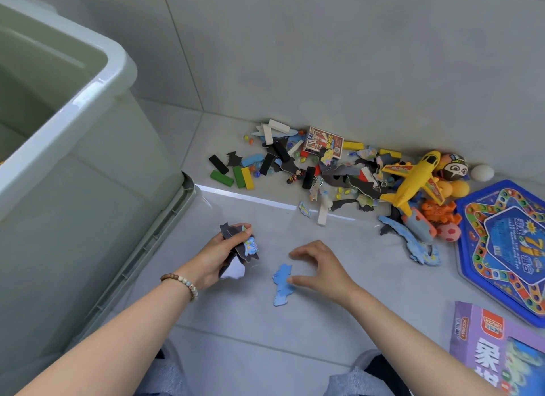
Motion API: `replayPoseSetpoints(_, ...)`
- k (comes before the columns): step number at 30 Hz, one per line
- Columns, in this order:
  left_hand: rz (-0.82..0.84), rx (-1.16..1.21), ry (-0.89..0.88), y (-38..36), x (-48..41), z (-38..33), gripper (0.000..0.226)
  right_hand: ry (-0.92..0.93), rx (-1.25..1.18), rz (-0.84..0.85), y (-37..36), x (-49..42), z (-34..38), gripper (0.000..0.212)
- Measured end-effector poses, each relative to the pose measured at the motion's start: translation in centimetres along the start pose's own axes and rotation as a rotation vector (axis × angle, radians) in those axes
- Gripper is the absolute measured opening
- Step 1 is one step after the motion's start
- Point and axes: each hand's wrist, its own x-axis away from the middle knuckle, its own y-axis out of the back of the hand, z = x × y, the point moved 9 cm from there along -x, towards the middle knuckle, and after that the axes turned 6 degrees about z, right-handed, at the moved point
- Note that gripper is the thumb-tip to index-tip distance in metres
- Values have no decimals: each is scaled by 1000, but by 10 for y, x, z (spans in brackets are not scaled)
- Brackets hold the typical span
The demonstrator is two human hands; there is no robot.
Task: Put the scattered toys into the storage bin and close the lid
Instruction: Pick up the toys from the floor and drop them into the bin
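Our left hand (218,257) grips a bunch of puzzle pieces (240,242) beside the open storage bin (88,147). Our right hand (321,268) arches over a blue puzzle piece (281,288) on the floor (383,295), fingers (299,252) loosely spread and thumb touching it.

The floor (241,330) is glossy pale grey tile with thin grout lines, and a bright streak (250,196) of reflected light runs across it. The wall (324,56) behind is matching grey tile, with one seam slanting down to the floor. A bead bracelet (181,280) circles a wrist. Blue-grey knees (168,375) show at the bottom edge.
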Motion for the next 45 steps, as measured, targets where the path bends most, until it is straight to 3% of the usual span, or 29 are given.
replayPoseSetpoints(4,1,12,21,1,1,5,10,32,193,-21,-14,4,4,63)
replayPoseSetpoints(13,11,8,29,-2,0,6,14,-28,176,-19,-27,5,0,50)
replayPoseSetpoints(15,-1,5,17,-2,1,4,14,-65,35,8,-29,5,-2,45)
replayPoseSetpoints(21,22,-23,10,-11,1,-9,15,-78,-716,-63,24,-3,27,16)
replayPoseSetpoints(28,153,-63,11,-47,-2,-21,29,-110,-871,-105,44,-20,50,11)
replayPoseSetpoints(34,174,-32,11,-65,-9,-23,33,-107,-834,-134,37,-27,47,9)
replayPoseSetpoints(39,69,16,18,-54,-16,-30,25,-103,-444,-558,100,-30,15,20)
replayPoseSetpoints(45,42,31,26,-51,-25,-39,18,-236,-303,-566,126,-55,-5,41)
